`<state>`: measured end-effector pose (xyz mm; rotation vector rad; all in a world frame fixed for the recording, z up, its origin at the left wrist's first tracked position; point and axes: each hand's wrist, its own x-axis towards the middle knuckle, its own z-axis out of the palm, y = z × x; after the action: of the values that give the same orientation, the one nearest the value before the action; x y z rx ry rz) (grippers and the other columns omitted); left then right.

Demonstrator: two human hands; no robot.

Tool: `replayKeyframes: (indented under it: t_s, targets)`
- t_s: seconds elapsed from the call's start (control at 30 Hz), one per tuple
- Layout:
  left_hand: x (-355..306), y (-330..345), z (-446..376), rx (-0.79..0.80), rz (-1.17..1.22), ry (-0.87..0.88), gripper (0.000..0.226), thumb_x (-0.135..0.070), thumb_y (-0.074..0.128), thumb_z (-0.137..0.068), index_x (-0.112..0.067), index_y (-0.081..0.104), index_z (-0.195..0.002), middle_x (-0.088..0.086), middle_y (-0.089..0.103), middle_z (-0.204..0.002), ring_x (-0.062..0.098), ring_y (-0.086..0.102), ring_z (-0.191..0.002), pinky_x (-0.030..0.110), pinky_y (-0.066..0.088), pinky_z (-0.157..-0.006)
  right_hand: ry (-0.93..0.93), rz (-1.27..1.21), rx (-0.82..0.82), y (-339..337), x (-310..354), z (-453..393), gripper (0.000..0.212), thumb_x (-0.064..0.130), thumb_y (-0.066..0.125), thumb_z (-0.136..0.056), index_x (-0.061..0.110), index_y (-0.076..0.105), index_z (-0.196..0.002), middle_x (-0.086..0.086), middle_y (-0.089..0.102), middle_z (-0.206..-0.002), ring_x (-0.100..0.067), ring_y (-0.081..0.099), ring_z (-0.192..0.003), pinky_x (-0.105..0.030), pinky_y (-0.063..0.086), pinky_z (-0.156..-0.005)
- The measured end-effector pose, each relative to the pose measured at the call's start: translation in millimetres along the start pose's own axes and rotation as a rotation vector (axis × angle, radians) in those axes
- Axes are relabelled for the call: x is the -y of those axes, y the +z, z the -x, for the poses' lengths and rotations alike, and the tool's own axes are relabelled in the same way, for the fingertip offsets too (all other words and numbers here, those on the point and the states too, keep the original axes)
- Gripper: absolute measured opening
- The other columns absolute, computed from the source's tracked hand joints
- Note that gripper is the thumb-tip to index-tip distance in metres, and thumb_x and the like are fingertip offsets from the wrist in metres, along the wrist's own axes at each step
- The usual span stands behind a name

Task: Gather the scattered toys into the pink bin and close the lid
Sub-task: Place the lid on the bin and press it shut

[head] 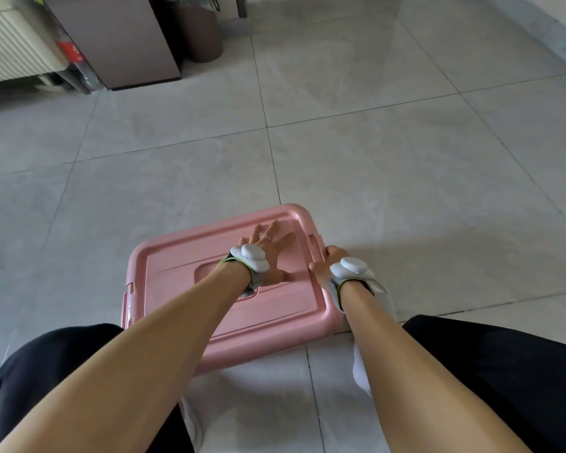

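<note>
The left hand (268,248) is pressing spread fingers flat on the lid (190,273) of the pink bin (262,348), at six o'clock on the floor. The right hand (329,264) is curling round the lid's three-o'clock edge; uneven pressure is probably risking one side staying unlatched.

left hand (268,248) flat, fingers spread, right hand (332,261) curled

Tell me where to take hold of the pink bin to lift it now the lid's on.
Probably the two short ends of the pink bin, one hand each side, fingers hooked under the lid rim. The left-end latch and the right end, where the right hand already curls, stand exposed; the flat top gives nothing to hook.
</note>
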<state>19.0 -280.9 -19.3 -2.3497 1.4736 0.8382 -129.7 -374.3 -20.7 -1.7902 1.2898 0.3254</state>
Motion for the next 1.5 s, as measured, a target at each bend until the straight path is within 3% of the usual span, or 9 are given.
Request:
replayKeyframes:
  t_s: [0.13,0.3,0.53,0.7,0.87,1.0,1.2,1.33,1.5]
  targets:
    - [-1.0,1.5,0.5,-0.017,0.012,0.013,0.092,-0.068,0.054,-0.082,-0.047,-0.003,-0.150,-0.008,-0.025,-0.159,0.025,-0.019,-0.148,0.053,0.002,-0.120,-0.043,0.002,-0.009,-0.3,-1.8,1.1,0.031,0.028,0.056,-0.087,0.014,0.057,-0.115,-0.005,0.062,-0.114,-0.029,0.060,-0.106,-0.032,0.045,-0.086]
    - [-0.4,2.9,-0.6,-0.027,0.043,0.018,0.092,-0.068,0.056,-0.080,-0.049,-0.003,-0.150,-0.009,-0.024,-0.159,0.025,-0.019,-0.148,0.053,0.002,-0.120,-0.067,0.004,-0.060,1.2,-2.6,-0.2,0.023,0.022,0.057,-0.089,0.010,0.061,-0.108,-0.007,0.063,-0.107,-0.026,0.058,-0.092,-0.025,0.040,-0.076]
    - [0.2,7.0,0.0,-0.088,0.089,0.016,0.090,-0.063,0.061,-0.080,-0.048,0.007,-0.150,-0.008,-0.017,-0.161,0.023,-0.016,-0.149,0.050,0.002,-0.121,-0.043,0.225,-0.106,5.7,9.0,-2.9,0.026,0.017,0.056,-0.090,0.012,0.060,-0.116,-0.005,0.063,-0.120,-0.024,0.059,-0.115,-0.022,0.040,-0.082]
    - [2.2,26.3,14.1,-0.292,0.301,-0.023,0.074,-0.051,0.068,-0.082,-0.037,0.034,-0.147,-0.004,0.010,-0.162,0.022,0.003,-0.149,0.041,0.011,-0.122,-0.127,0.347,-0.230,18.0,7.2,8.3,0.031,0.007,0.045,-0.092,0.009,0.053,-0.121,-0.011,0.052,-0.127,-0.030,0.052,-0.118,-0.034,0.046,-0.088]
    - [14.8,56.5,36.9,-0.529,0.555,-0.073,0.041,-0.025,0.070,-0.083,-0.021,0.064,-0.123,0.002,0.048,-0.142,0.026,0.038,-0.134,0.038,0.033,-0.111,-0.341,0.408,-0.270,28.6,19.4,26.6,0.037,0.009,0.050,-0.088,0.012,0.052,-0.125,-0.006,0.047,-0.131,-0.028,0.047,-0.119,-0.033,0.045,-0.089]
    - [44.3,67.3,68.0,-0.615,0.638,-0.232,0.034,-0.021,0.065,-0.084,-0.020,0.066,-0.118,0.004,0.057,-0.129,0.029,0.048,-0.121,0.036,0.040,-0.102,-0.441,0.463,-0.201,50.1,47.8,40.9,0.033,0.012,0.052,-0.088,0.011,0.056,-0.121,-0.006,0.056,-0.125,-0.028,0.053,-0.116,-0.033,0.047,-0.093]
    - [121.2,84.9,124.3,-0.641,0.759,-0.616,0.045,-0.026,0.059,-0.086,-0.024,0.053,-0.131,0.004,0.047,-0.137,0.030,0.046,-0.121,0.040,0.042,-0.101,-0.615,0.503,-0.036,114.4,96.5,59.9,0.034,0.016,0.053,-0.088,0.009,0.058,-0.121,-0.009,0.056,-0.128,-0.028,0.051,-0.120,-0.036,0.046,-0.098]
    - [145.2,105.2,145.5,-0.536,0.945,-0.825,0.068,-0.053,0.061,-0.083,-0.025,0.037,-0.139,0.005,0.047,-0.132,0.030,0.049,-0.118,0.039,0.042,-0.094,-0.681,0.552,0.038,134.1,111.0,59.7,0.042,0.023,0.055,-0.088,0.013,0.053,-0.129,-0.006,0.051,-0.136,-0.028,0.046,-0.128,-0.034,0.039,-0.106]
    - [169.7,125.6,145.8,-0.449,1.453,-0.956,0.076,-0.076,0.070,-0.048,-0.025,0.060,-0.103,-0.003,0.068,-0.095,0.023,0.066,-0.085,0.037,0.054,-0.084,-0.576,0.594,0.120,169.6,116.6,59.3,0.068,0.028,0.055,-0.086,0.015,0.026,-0.146,-0.003,0.031,-0.150,-0.022,0.034,-0.138,-0.035,0.034,-0.111]
